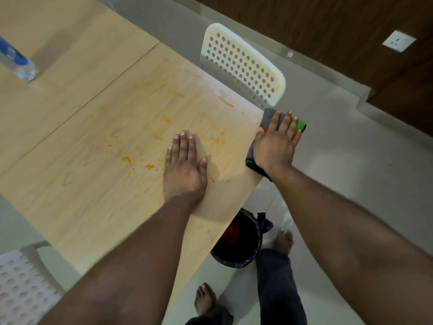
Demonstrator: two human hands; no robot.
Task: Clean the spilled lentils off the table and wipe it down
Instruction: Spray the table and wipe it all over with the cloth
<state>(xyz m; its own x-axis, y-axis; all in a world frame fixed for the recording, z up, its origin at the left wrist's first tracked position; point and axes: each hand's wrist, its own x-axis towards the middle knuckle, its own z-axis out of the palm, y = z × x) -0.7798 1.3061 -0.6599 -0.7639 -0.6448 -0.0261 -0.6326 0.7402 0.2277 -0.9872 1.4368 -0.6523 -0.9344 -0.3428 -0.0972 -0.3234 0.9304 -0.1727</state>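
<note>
Orange lentil smears (pixel 150 166) streak the light wooden table (pixel 93 188), with more streaks toward the far edge. My left hand (pixel 184 170) lies flat on the table, fingers straight, just right of the smears. My right hand (pixel 276 144) presses flat on a grey cloth with a green edge (pixel 267 118) at the table's right edge; part of the cloth hangs past the edge.
A black-lined bin (pixel 236 245) stands on the floor under the table's right edge, beside my bare feet. A white perforated chair (pixel 243 64) is at the far side, another (pixel 21 285) at the near left. A water bottle (pixel 17 59) stands far left.
</note>
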